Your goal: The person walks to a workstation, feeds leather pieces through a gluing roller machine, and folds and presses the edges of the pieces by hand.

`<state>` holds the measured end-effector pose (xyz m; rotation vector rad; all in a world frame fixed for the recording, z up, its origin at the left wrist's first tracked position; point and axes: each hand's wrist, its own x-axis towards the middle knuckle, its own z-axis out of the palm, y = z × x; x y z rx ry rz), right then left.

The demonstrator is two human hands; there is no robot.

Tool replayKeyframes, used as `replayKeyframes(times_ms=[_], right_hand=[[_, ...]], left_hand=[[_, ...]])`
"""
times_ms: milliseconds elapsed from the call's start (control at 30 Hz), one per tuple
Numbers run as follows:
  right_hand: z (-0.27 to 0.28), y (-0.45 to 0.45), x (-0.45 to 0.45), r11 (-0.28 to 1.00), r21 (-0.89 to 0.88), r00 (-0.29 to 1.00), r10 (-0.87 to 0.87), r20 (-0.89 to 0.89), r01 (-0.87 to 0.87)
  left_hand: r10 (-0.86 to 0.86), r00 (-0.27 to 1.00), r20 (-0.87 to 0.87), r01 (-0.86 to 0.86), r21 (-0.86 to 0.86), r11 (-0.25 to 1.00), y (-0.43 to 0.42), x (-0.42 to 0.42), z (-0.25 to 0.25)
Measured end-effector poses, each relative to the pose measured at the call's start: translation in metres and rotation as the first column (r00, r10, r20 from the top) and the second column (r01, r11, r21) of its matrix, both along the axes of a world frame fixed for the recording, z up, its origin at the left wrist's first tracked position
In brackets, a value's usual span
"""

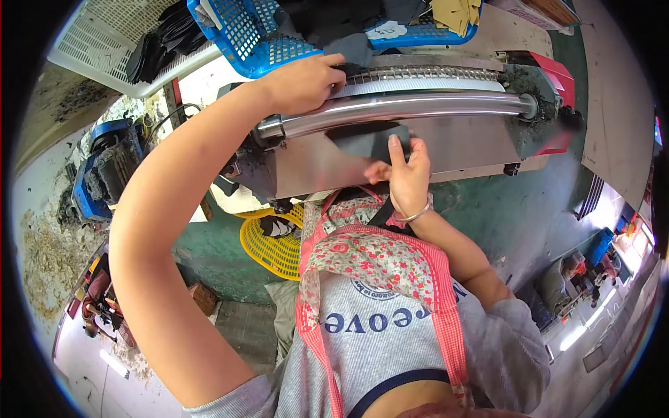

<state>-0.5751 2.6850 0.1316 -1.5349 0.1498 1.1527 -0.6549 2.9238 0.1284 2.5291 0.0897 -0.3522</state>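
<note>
My left hand (300, 85) reaches over the polished metal roller (397, 104) of a machine. Its fingers are curled behind the roller's left part, at a small black piece of sheet material (353, 68); the fingertips partly hide it. In front of the roller, my right hand (406, 171) has its thumb on top of a dark grey flat piece of sheet material (373, 141). The piece lies above the machine's smooth metal plate (313, 164), close under the roller. Some fingers of the right hand are blurred.
Behind the machine, a blue basket (268, 52) holds dark sheets and yellowish pieces (456, 14). A white crate (104, 42) with black pieces stands at upper left. A yellow basket (268, 247) sits below the machine. Dark scraps cover the red-sided machine end (536, 97). A blue motor-like unit (104, 171) is at left.
</note>
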Motion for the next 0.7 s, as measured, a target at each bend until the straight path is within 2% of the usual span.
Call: replayKeyframes(times_ms=[33, 67, 133, 167, 200, 233, 267, 367, 400, 433, 467, 567, 633, 667, 700], right_hand=[[-0.005, 0.003, 0.0, 0.987, 0.137, 0.99, -0.066, -0.121, 0.083], [-0.001, 0.0, -0.003, 0.983, 0.166, 0.992, -0.065, -0.105, 0.082], [0.013, 0.001, -0.006, 0.969, 0.236, 0.996, -0.058, -0.071, 0.073], [0.016, -0.016, -0.006, 0.972, 0.226, 0.996, 0.059, 0.062, -0.072], [0.015, -0.035, -0.001, 0.925, 0.163, 0.93, 0.312, 0.196, -0.344], [0.009, -0.057, 0.008, 0.809, 0.062, 0.783, 0.542, 0.305, -0.584], [0.001, -0.079, 0.016, 0.633, -0.067, 0.568, 0.732, 0.376, -0.771], [-0.075, -0.129, 0.036, 0.498, -0.437, 0.108, 0.743, 0.661, -0.749], [-0.102, -0.145, 0.044, 0.432, -0.58, 0.037, 0.822, 0.568, -0.69], [-0.11, -0.138, 0.051, 0.394, -0.622, -0.125, 0.771, 0.625, -0.677], [-0.115, -0.133, 0.055, 0.362, -0.663, -0.278, 0.701, 0.657, -0.655], [-0.145, -0.137, 0.051, 0.335, -0.761, -0.38, 0.712, 0.59, -0.555], [-0.162, -0.137, 0.049, 0.537, -0.743, -0.223, 0.729, 0.647, -0.399], [-0.181, -0.135, 0.059, 0.617, -0.723, -0.139, 0.723, 0.677, -0.312], [-0.193, -0.134, 0.063, 0.616, -0.729, -0.176, 0.716, 0.676, -0.299]], left_hand=[[-0.062, 0.998, 0.013, 0.062, 0.038, 0.997, 0.001, 0.001, -0.004], [-0.125, 0.992, 0.024, 0.123, 0.07, 0.99, -0.002, 0.002, -0.008], [0.041, 0.999, 0.003, -0.041, -0.043, 0.998, -0.006, 0.006, -0.013], [0.123, 0.992, -0.014, -0.124, -0.091, 0.988, -0.005, 0.009, -0.015], [0.201, 0.979, -0.037, -0.204, -0.142, 0.969, -0.006, 0.01, -0.018], [0.222, 0.975, 0.024, -0.217, -0.134, 0.967, -0.004, 0.01, -0.022], [0.244, 0.967, 0.074, -0.234, -0.117, 0.965, -0.001, 0.013, -0.024], [0.308, 0.936, 0.172, -0.304, -0.046, 0.951, 0.018, 0.025, -0.007], [0.345, 0.918, 0.195, -0.346, -0.031, 0.938, 0.025, 0.028, 0.005], [0.328, 0.875, 0.356, -0.339, -0.034, 0.94, 0.034, 0.029, 0.007], [0.329, 0.865, 0.38, -0.364, 0.022, 0.931, 0.034, 0.029, 0.023], [0.401, 0.859, 0.32, -0.448, 0.087, 0.89, 0.026, 0.021, 0.055], [0.428, 0.852, 0.301, -0.479, 0.119, 0.87, 0.023, 0.011, 0.063], [0.447, 0.847, 0.289, -0.496, 0.124, 0.859, 0.024, 0.02, 0.052], [0.466, 0.838, 0.284, -0.516, 0.133, 0.846, 0.025, 0.018, 0.047]])
